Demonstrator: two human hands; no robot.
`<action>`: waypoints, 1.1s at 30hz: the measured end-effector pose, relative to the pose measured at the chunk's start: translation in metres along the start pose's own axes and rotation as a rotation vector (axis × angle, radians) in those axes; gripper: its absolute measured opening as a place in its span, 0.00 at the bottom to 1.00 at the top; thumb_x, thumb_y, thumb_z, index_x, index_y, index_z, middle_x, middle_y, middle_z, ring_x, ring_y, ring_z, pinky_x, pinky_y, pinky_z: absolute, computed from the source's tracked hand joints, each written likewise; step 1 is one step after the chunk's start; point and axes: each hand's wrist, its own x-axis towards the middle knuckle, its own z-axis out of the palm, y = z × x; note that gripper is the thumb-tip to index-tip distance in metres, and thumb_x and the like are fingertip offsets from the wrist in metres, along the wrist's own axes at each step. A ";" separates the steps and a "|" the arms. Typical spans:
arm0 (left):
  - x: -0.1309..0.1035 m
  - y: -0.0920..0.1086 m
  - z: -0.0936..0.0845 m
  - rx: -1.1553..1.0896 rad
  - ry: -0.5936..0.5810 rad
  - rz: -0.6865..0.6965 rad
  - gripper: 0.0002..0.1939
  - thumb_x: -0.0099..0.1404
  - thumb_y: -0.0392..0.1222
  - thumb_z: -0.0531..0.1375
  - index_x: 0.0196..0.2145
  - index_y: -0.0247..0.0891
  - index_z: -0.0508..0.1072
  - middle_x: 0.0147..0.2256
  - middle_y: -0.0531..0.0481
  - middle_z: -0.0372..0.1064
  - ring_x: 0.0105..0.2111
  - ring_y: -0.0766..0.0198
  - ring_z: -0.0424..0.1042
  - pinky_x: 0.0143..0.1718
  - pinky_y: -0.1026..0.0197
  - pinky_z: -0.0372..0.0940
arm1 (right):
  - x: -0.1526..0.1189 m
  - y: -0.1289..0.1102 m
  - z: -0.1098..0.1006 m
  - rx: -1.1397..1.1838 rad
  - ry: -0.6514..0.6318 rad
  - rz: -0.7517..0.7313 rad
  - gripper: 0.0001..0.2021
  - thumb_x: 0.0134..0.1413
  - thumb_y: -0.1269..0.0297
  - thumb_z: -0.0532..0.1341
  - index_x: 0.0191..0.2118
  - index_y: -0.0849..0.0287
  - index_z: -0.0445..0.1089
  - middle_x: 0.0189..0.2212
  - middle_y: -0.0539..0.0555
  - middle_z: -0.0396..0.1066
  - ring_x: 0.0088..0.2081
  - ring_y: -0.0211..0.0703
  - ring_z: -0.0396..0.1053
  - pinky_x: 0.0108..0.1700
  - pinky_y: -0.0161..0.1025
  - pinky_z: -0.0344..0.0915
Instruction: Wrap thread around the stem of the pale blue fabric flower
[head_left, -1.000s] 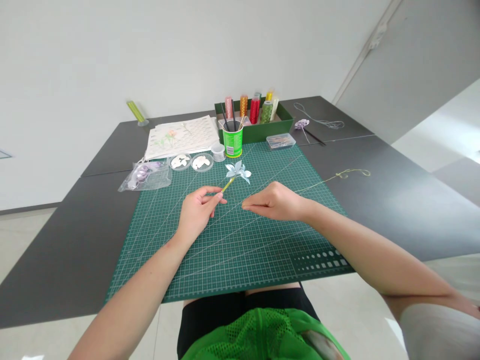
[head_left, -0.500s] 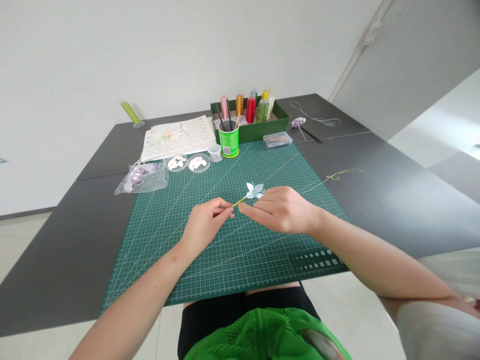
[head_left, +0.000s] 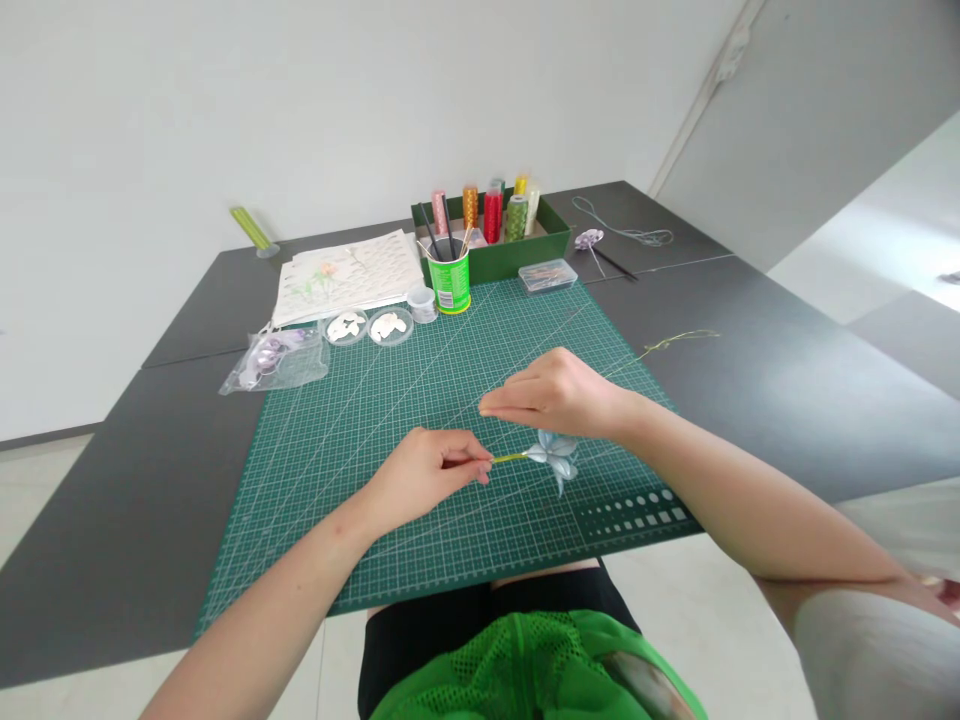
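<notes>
My left hand (head_left: pixel 431 468) pinches a thin yellow-green stem between thumb and fingertips. At the stem's right end is a pale blue artificial flower (head_left: pixel 553 452) with pointed petals, tilted sideways low over the mat. Just above the stem, my right hand (head_left: pixel 551 392) is closed in a pinch, its fingertips apart from the stem. Whatever those fingers hold is too fine or hidden to make out. Fine yellow-green thread (head_left: pixel 667 342) lies to the right, its line running toward the back of my right hand.
A green cutting mat (head_left: pixel 360 540) covers the table's front. Behind stand a green can of brushes (head_left: pixel 450 285), a box of thread spools (head_left: pixel 525 262), a clear case (head_left: pixel 547 276), dishes of white pieces (head_left: pixel 390 326), a plastic bag (head_left: pixel 277 360) and paper sheets (head_left: pixel 352 270).
The flower has come toward me and to the right, its stem now nearly level. My left hand has moved with it; my right hand has risen from beside the flower to above the stem.
</notes>
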 end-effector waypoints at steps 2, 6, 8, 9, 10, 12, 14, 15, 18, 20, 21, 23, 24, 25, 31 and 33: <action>0.000 0.000 0.000 -0.024 -0.011 -0.005 0.09 0.68 0.42 0.62 0.31 0.40 0.81 0.22 0.53 0.75 0.18 0.70 0.63 0.19 0.67 0.51 | -0.001 0.003 0.003 0.068 0.000 0.042 0.15 0.73 0.62 0.56 0.42 0.59 0.81 0.31 0.51 0.82 0.31 0.37 0.78 0.29 0.34 0.61; 0.001 -0.002 -0.001 -0.081 -0.019 -0.029 0.09 0.67 0.41 0.62 0.31 0.40 0.81 0.24 0.53 0.77 0.17 0.71 0.62 0.18 0.68 0.52 | -0.001 0.010 0.009 0.154 -0.041 0.167 0.14 0.71 0.61 0.58 0.42 0.57 0.82 0.35 0.52 0.83 0.35 0.42 0.80 0.34 0.35 0.67; 0.001 -0.003 -0.001 -0.113 -0.016 -0.038 0.08 0.67 0.42 0.62 0.32 0.39 0.80 0.25 0.52 0.78 0.17 0.70 0.64 0.18 0.68 0.55 | -0.001 0.013 0.013 0.203 -0.045 0.221 0.13 0.70 0.60 0.59 0.41 0.57 0.82 0.36 0.52 0.83 0.36 0.42 0.81 0.36 0.35 0.69; 0.001 -0.003 -0.002 -0.126 -0.014 -0.037 0.08 0.67 0.42 0.62 0.32 0.39 0.80 0.27 0.51 0.79 0.18 0.70 0.65 0.18 0.68 0.57 | 0.000 0.015 0.015 0.239 -0.043 0.248 0.13 0.69 0.60 0.60 0.41 0.57 0.82 0.36 0.53 0.83 0.36 0.42 0.80 0.37 0.35 0.69; 0.001 -0.003 -0.002 -0.135 -0.014 -0.034 0.08 0.67 0.42 0.62 0.33 0.39 0.79 0.28 0.50 0.80 0.18 0.70 0.66 0.19 0.68 0.58 | 0.001 0.017 0.017 0.279 -0.041 0.273 0.13 0.69 0.60 0.61 0.41 0.58 0.82 0.36 0.53 0.83 0.35 0.41 0.80 0.37 0.35 0.69; 0.000 -0.003 -0.002 -0.156 -0.008 -0.021 0.07 0.67 0.43 0.62 0.34 0.39 0.79 0.31 0.49 0.82 0.19 0.70 0.66 0.19 0.68 0.59 | 0.002 0.021 0.021 0.367 -0.050 0.319 0.13 0.67 0.59 0.62 0.39 0.60 0.82 0.32 0.53 0.82 0.30 0.38 0.77 0.34 0.34 0.66; -0.001 -0.003 -0.003 -0.189 0.026 -0.004 0.08 0.67 0.44 0.63 0.35 0.38 0.79 0.32 0.47 0.82 0.19 0.70 0.66 0.19 0.68 0.60 | 0.002 0.026 0.025 0.456 -0.074 0.358 0.14 0.67 0.58 0.62 0.37 0.63 0.81 0.28 0.51 0.79 0.26 0.35 0.71 0.31 0.33 0.63; -0.001 -0.002 -0.004 -0.211 0.059 0.005 0.08 0.67 0.45 0.64 0.35 0.38 0.79 0.32 0.47 0.82 0.18 0.70 0.66 0.19 0.68 0.61 | 0.002 0.028 0.027 0.494 -0.092 0.373 0.15 0.67 0.58 0.62 0.36 0.63 0.80 0.26 0.51 0.78 0.25 0.34 0.68 0.30 0.33 0.61; -0.002 -0.002 -0.009 -0.277 0.203 0.050 0.09 0.65 0.47 0.65 0.35 0.38 0.78 0.31 0.46 0.82 0.17 0.71 0.64 0.20 0.66 0.63 | 0.000 0.034 0.033 0.549 -0.143 0.409 0.16 0.65 0.59 0.62 0.30 0.64 0.78 0.26 0.50 0.75 0.26 0.33 0.65 0.31 0.33 0.60; -0.001 -0.002 -0.014 -0.296 0.327 0.089 0.10 0.65 0.48 0.65 0.34 0.38 0.77 0.31 0.46 0.82 0.16 0.71 0.63 0.21 0.66 0.64 | -0.001 0.036 0.035 0.548 -0.137 0.437 0.15 0.64 0.58 0.63 0.30 0.63 0.78 0.26 0.50 0.75 0.27 0.35 0.67 0.32 0.34 0.62; 0.000 -0.004 -0.017 -0.286 0.389 0.089 0.11 0.66 0.48 0.65 0.34 0.38 0.77 0.31 0.46 0.82 0.16 0.71 0.63 0.21 0.66 0.63 | -0.001 0.035 0.036 0.550 -0.128 0.445 0.15 0.64 0.58 0.63 0.32 0.63 0.79 0.27 0.51 0.77 0.28 0.36 0.68 0.33 0.34 0.63; 0.003 -0.008 -0.022 -0.285 0.501 0.086 0.12 0.67 0.50 0.65 0.36 0.38 0.77 0.31 0.46 0.82 0.16 0.72 0.63 0.20 0.66 0.61 | 0.000 0.032 0.035 0.566 -0.116 0.435 0.15 0.66 0.57 0.62 0.37 0.62 0.81 0.31 0.52 0.80 0.31 0.38 0.73 0.36 0.35 0.67; 0.004 -0.010 -0.025 -0.292 0.542 0.074 0.12 0.66 0.50 0.66 0.36 0.38 0.77 0.31 0.46 0.82 0.16 0.72 0.63 0.19 0.66 0.60 | 0.001 0.029 0.035 0.571 -0.120 0.418 0.15 0.67 0.56 0.61 0.40 0.61 0.81 0.33 0.53 0.81 0.33 0.39 0.74 0.37 0.36 0.68; 0.006 -0.013 -0.026 -0.304 0.576 0.066 0.13 0.66 0.51 0.66 0.36 0.38 0.77 0.31 0.46 0.82 0.16 0.72 0.62 0.19 0.66 0.59 | 0.002 0.027 0.034 0.568 -0.122 0.399 0.15 0.68 0.56 0.60 0.41 0.61 0.82 0.35 0.53 0.82 0.34 0.39 0.76 0.38 0.36 0.69; 0.011 -0.020 -0.029 -0.322 0.611 0.014 0.14 0.65 0.51 0.67 0.36 0.37 0.77 0.34 0.44 0.82 0.16 0.72 0.62 0.17 0.66 0.55 | 0.000 0.016 0.032 0.383 -0.111 0.298 0.15 0.71 0.60 0.59 0.46 0.60 0.82 0.40 0.55 0.83 0.37 0.43 0.81 0.40 0.37 0.72; 0.011 -0.019 -0.028 -0.315 0.613 0.004 0.14 0.65 0.51 0.67 0.36 0.37 0.77 0.34 0.44 0.83 0.16 0.72 0.62 0.17 0.66 0.55 | -0.001 0.013 0.031 0.304 -0.123 0.271 0.15 0.72 0.60 0.58 0.47 0.60 0.81 0.41 0.56 0.83 0.39 0.45 0.81 0.40 0.37 0.72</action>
